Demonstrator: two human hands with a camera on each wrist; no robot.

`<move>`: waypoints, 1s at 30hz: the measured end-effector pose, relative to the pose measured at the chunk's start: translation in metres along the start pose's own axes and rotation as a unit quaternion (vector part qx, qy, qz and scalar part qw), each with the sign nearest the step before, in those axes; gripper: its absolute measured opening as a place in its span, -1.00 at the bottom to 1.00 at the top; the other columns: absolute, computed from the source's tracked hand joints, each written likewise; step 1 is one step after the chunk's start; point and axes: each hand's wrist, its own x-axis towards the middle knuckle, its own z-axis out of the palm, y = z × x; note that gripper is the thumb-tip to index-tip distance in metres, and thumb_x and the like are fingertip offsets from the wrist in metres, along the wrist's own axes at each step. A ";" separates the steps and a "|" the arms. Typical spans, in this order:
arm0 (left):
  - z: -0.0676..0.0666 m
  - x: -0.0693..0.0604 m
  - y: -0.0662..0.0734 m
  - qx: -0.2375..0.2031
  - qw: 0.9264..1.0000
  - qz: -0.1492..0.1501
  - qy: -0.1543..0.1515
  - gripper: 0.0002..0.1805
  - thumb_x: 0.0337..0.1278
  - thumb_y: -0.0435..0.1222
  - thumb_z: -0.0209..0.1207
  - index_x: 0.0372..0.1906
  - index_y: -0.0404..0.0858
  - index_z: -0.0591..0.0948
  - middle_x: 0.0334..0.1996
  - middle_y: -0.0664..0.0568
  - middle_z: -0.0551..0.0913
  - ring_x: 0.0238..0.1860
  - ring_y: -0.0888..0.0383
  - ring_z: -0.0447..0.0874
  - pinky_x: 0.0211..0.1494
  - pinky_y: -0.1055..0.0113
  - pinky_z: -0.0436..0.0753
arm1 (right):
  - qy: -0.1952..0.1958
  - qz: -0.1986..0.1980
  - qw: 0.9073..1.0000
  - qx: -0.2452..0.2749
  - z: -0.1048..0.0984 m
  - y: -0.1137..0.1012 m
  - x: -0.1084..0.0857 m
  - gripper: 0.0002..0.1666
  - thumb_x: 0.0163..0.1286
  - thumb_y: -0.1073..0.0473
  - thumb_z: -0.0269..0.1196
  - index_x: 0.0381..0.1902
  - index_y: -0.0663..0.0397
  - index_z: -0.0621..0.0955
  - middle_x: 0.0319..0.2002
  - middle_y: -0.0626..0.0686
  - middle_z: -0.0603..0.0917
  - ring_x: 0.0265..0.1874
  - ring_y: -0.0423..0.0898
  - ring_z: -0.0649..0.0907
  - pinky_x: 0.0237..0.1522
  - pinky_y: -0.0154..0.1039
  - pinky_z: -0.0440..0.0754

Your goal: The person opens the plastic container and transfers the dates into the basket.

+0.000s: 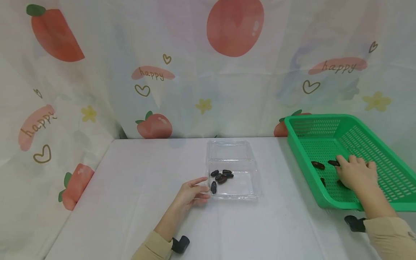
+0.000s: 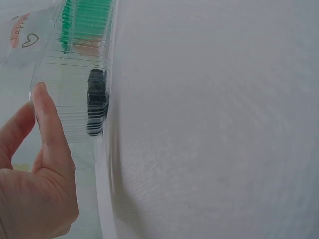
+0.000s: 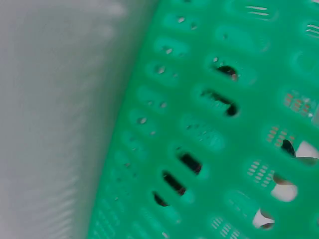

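A clear plastic box [image 1: 242, 184] with its lid folded back stands on the white table, and several dark dates [image 1: 222, 179] lie in its left part. My left hand [image 1: 191, 193] pinches the box's left rim; in the left wrist view a dark date [image 2: 96, 102] shows through the wall beside the fingers. Inside the green basket [image 1: 302, 162], my right hand [image 1: 357, 173] reaches down over the dates, its fingers touching one date [image 1: 333, 163]. The hand hides their tips, so I cannot tell whether they hold it. In the right wrist view the basket wall [image 3: 194, 77] covers most of that hand.
More dates, such as a dark date [image 1: 317, 165], lie on the basket floor near its left wall. The basket's raised rim stands between the right hand and the box. A printed cloth [image 1: 195, 83] hangs behind the white table [image 1: 139, 187] and along its left side.
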 end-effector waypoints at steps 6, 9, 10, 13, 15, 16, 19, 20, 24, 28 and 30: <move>0.001 -0.001 0.002 0.002 1.000 -0.001 0.000 -0.47 0.01 -0.44 0.19 0.18 -0.25 0.45 -0.36 -0.06 0.65 -0.50 0.16 0.68 -0.39 0.34 0.70 | -0.020 -0.006 1.000 -0.005 0.004 0.005 0.002 -0.46 0.33 0.16 0.07 0.16 0.32 0.22 -0.07 0.49 0.30 -0.09 0.42 0.29 -0.25 0.26 0.25; 0.001 -0.001 0.002 0.000 1.000 -0.002 -0.001 -0.48 0.02 -0.45 0.19 0.18 -0.25 0.46 -0.37 -0.05 0.65 -0.50 0.16 0.68 -0.39 0.34 0.70 | -0.030 -0.008 1.000 -0.004 0.006 0.005 0.005 -0.46 0.33 0.15 0.07 0.16 0.33 0.23 -0.06 0.50 0.30 -0.08 0.43 0.29 -0.23 0.27 0.25; 0.001 -0.001 0.002 0.001 1.000 0.000 -0.001 -0.47 0.02 -0.45 0.19 0.18 -0.25 0.45 -0.37 -0.05 0.65 -0.49 0.16 0.68 -0.39 0.34 0.70 | -0.032 -0.010 0.999 -0.004 0.006 0.005 0.005 -0.46 0.33 0.15 0.06 0.16 0.33 0.23 -0.07 0.50 0.30 -0.09 0.43 0.30 -0.23 0.27 0.26; 0.001 -0.001 0.002 0.004 1.000 0.000 0.001 -0.48 0.02 -0.44 0.19 0.18 -0.24 0.46 -0.38 -0.03 0.64 -0.49 0.16 0.68 -0.39 0.34 0.70 | -0.038 -0.013 0.999 -0.006 0.008 0.006 0.007 -0.46 0.32 0.15 0.07 0.16 0.33 0.23 -0.06 0.51 0.30 -0.09 0.44 0.30 -0.23 0.27 0.26; 0.001 -0.001 0.002 0.006 1.000 0.000 0.003 -0.48 0.02 -0.44 0.19 0.18 -0.24 0.46 -0.38 -0.03 0.63 -0.49 0.16 0.68 -0.39 0.34 0.70 | -0.040 -0.014 0.999 -0.008 0.011 0.007 0.008 -0.45 0.32 0.15 0.07 0.17 0.32 0.24 -0.05 0.52 0.30 -0.08 0.45 0.30 -0.21 0.28 0.26; 0.001 -0.001 0.001 0.007 1.000 0.000 0.005 -0.48 0.02 -0.44 0.20 0.17 -0.24 0.47 -0.39 -0.03 0.62 -0.49 0.16 0.68 -0.39 0.34 0.70 | -0.041 -0.015 0.999 -0.009 0.012 0.007 0.009 -0.44 0.32 0.14 0.08 0.17 0.32 0.24 -0.05 0.52 0.30 -0.07 0.46 0.30 -0.20 0.29 0.26; 0.001 0.000 0.002 0.006 1.000 -0.004 0.009 -0.48 0.01 -0.44 0.20 0.17 -0.23 0.47 -0.39 -0.03 0.61 -0.50 0.16 0.68 -0.39 0.34 0.70 | -0.049 -0.015 0.999 -0.014 0.015 0.009 0.010 -0.43 0.31 0.13 0.08 0.18 0.32 0.24 -0.02 0.54 0.30 -0.04 0.47 0.30 -0.17 0.31 0.25; 0.001 0.000 0.002 0.005 1.000 -0.005 0.009 -0.48 0.01 -0.44 0.20 0.17 -0.24 0.47 -0.38 -0.03 0.61 -0.50 0.16 0.68 -0.40 0.34 0.69 | -0.052 -0.015 0.998 -0.015 0.016 0.010 0.010 -0.43 0.31 0.13 0.08 0.19 0.32 0.24 -0.01 0.54 0.29 -0.04 0.47 0.29 -0.16 0.31 0.25; 0.002 -0.001 0.002 0.003 1.000 -0.007 0.010 -0.47 0.00 -0.44 0.21 0.17 -0.24 0.47 -0.38 -0.03 0.62 -0.51 0.16 0.68 -0.41 0.35 0.69 | -0.063 -0.014 0.998 -0.014 0.019 0.012 0.011 -0.43 0.31 0.14 0.08 0.19 0.31 0.24 0.00 0.55 0.29 -0.04 0.48 0.30 -0.15 0.33 0.24; 0.002 -0.001 0.002 0.002 1.000 -0.007 0.009 -0.47 0.01 -0.44 0.21 0.17 -0.25 0.46 -0.39 -0.03 0.62 -0.51 0.17 0.67 -0.41 0.35 0.69 | -0.060 -0.016 0.998 -0.014 0.018 0.012 0.010 -0.45 0.31 0.17 0.08 0.18 0.29 0.23 -0.03 0.53 0.30 -0.07 0.46 0.32 -0.19 0.29 0.26; 0.002 -0.001 0.002 0.003 1.000 -0.006 0.009 -0.48 0.01 -0.44 0.20 0.17 -0.25 0.46 -0.40 -0.03 0.63 -0.51 0.16 0.68 -0.41 0.35 0.69 | -0.053 -0.016 0.998 -0.010 0.016 0.010 0.009 -0.46 0.31 0.19 0.08 0.17 0.28 0.22 -0.05 0.52 0.31 -0.09 0.45 0.32 -0.22 0.26 0.27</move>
